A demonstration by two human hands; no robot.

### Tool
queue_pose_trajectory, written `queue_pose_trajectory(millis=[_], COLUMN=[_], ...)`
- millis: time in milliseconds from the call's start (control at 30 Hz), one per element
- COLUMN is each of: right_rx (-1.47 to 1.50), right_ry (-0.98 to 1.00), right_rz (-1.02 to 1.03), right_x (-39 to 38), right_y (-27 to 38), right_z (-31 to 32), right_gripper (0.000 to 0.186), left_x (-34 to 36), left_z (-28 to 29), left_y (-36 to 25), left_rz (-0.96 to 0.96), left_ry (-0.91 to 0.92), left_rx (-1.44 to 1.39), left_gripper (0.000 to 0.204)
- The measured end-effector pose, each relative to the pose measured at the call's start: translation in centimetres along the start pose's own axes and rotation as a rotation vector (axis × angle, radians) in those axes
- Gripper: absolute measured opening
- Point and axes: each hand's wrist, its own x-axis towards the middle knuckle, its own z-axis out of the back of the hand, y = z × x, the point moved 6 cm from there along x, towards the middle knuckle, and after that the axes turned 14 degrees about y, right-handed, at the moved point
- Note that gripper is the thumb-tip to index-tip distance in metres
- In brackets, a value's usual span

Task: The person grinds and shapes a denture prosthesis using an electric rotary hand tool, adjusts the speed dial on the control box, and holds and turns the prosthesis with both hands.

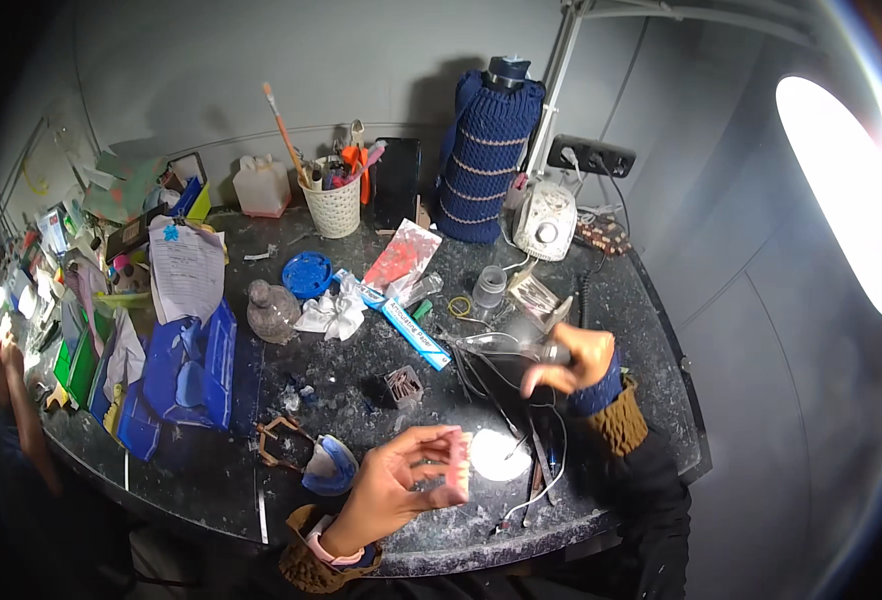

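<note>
My left hand is closed around a pink denture with pale teeth, held upright between thumb and fingers above the near edge of the bench. To the right, my right hand is raised over the bench, blurred by motion. Its fingers are curled on a grey cylindrical handpiece, whose far end is smeared. Beside my left wrist lies a dental cast with blue on it, against a brass-coloured articulator frame. A small block of burs stands beyond my left hand.
Thin tools and a white cable lie below my right hand. Behind stand a white control box, a knit-covered bottle, and a tool basket. Blue trays fill the left. Another person's arm shows far left.
</note>
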Motion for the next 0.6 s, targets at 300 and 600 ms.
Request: queue_pose_trajectory(millis=[300,600], right_rx=[0.057,-0.245], right_ry=[0.175,0.201], right_rz=[0.211,0.298], right_x=[-1.2,-1.1], right_y=[7.2,6.8], right_z=[0.9,-1.2], right_gripper=[0.069,0.073], left_x=[-0.8,0.0], left_z=[-1.5,-0.8], left_y=[1.6,1.7], left_rz=[0.082,0.316], left_ry=[0.065,-0.012], left_rx=[-0.447,-0.212], left_gripper=[0.078,0.066])
